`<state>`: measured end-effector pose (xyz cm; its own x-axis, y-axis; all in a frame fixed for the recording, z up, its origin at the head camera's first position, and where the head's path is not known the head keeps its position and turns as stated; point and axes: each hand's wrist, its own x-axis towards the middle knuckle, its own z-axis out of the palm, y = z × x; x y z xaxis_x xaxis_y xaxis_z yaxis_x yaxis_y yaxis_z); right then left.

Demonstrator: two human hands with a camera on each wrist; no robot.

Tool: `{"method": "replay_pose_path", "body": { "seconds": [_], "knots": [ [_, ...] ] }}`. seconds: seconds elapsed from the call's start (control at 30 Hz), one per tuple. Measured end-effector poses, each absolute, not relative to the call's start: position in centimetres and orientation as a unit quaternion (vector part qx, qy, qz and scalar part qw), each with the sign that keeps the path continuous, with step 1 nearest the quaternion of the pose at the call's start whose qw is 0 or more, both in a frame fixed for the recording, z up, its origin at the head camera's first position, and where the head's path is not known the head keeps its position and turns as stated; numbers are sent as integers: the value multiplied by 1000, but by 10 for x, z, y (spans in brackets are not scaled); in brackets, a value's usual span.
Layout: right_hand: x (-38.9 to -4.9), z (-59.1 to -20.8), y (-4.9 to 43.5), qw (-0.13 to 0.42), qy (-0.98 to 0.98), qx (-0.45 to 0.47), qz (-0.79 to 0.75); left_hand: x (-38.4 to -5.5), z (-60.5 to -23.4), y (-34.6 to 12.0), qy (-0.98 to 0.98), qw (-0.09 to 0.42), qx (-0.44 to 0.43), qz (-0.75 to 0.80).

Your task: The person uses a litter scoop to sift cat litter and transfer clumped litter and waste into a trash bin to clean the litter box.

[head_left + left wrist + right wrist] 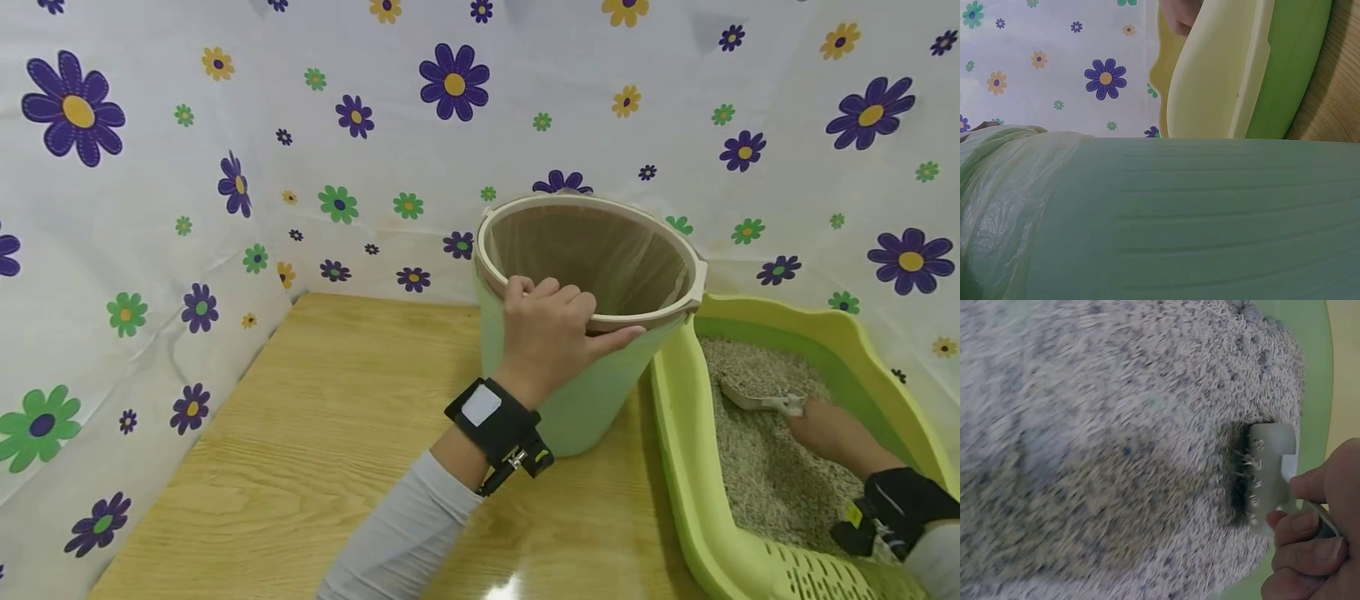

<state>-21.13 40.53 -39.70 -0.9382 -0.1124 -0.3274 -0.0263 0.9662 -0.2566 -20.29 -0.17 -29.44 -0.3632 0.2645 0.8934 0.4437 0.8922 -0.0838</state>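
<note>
A pale green trash bin point(573, 408) with a beige rim stands upright on the table. My left hand point(547, 329) grips its near rim, the fingers curled over the edge and the thumb lying along the outside. In the left wrist view, a thin plastic liner bag point(1016, 194) is folded down over the bin's outside. To the right, my right hand point(832, 433) holds a light grey litter scoop point(750, 400) by its handle. Seen from the right wrist, the scoop's slotted head point(1272, 481) is partly sunk in the pellet-like cat litter point(1135, 506).
The yellow-green litter box point(693, 475) sits right of the bin, its raised walls around the litter. Its front edge has a slotted step point(810, 575). Flower-printed sheeting point(405, 150) lines the back and left of the wooden table point(330, 433).
</note>
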Motion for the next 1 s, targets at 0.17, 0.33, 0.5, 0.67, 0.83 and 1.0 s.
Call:
{"method": "replay_pose_path", "body": {
  "seconds": [0.17,0.33,0.5,0.67,0.83,1.0],
  "knots": [
    [-187,-394,414,156,976,-12,-152,-204,-298,2,-819,525,-215,-84],
    [-180,-382,412,82,981,24,-172,-205,-296,1,-819,528,-206,-84],
    [-174,-368,407,-16,979,81,-185,-206,-296,2,-820,527,-209,-80],
    [-172,-357,400,-57,975,123,-179,-206,-297,1,-823,522,-208,-82],
    [-171,-352,397,-80,972,126,-184,-205,-296,1,-823,521,-210,-84],
    [-170,-347,396,-108,968,130,-187,-206,-297,2,-823,520,-212,-85]
  ]
}}
